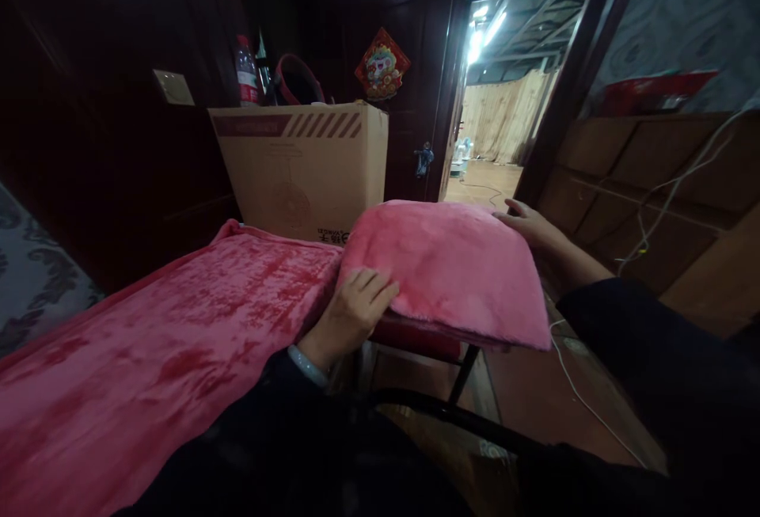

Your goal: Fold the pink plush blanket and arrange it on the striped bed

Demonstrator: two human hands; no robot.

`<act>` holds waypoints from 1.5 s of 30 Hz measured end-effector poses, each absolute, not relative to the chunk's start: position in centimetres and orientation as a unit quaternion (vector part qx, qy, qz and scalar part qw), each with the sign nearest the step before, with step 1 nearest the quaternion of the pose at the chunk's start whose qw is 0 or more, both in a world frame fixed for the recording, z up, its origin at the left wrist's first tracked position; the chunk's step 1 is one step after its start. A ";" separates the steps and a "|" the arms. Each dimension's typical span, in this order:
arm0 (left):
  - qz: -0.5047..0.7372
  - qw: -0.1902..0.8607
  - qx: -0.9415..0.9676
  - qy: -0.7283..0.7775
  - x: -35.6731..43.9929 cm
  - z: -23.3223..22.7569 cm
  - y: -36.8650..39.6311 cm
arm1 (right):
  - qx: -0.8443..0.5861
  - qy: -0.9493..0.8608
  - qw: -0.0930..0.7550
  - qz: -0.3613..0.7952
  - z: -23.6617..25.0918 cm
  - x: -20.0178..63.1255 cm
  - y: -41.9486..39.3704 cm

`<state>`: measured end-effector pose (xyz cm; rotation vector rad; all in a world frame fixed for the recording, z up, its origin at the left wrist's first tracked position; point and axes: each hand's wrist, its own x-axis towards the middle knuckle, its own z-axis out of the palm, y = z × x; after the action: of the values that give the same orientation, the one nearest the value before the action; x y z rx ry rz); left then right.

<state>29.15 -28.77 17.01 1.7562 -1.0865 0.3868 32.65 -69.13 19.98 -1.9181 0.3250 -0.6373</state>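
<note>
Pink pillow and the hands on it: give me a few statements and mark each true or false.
1. The left hand rests on the near edge of the pink pillow. True.
2. The right hand holds a water bottle. False: it lies on the pillow's far right corner.
3. A cardboard box stands behind the pink blanket. True.
4. The door at the back is shut. False: it stands open onto a lit space.
5. A bottle stands above the box. True.

Bottle [245, 72] label unreadable; pink blanket [148, 359] cut off at left, bottom edges.
</note>
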 end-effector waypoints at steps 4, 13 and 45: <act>0.088 0.609 0.674 -0.409 29.2 15.8 -28.2 | -0.821 0.164 0.480 -0.261 20.6 33.0 -68.8; 0.210 0.438 0.710 -0.510 32.2 22.7 -28.1 | -0.907 -0.016 0.266 -0.326 25.6 31.4 -64.6; 0.189 0.160 0.838 -0.487 39.5 21.0 -35.4 | -0.947 -0.139 0.053 -0.285 19.6 29.5 -60.1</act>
<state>39.49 -35.41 21.01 2.3945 -1.3909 0.5389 29.49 -60.12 19.57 -2.8793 -0.4225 -0.8665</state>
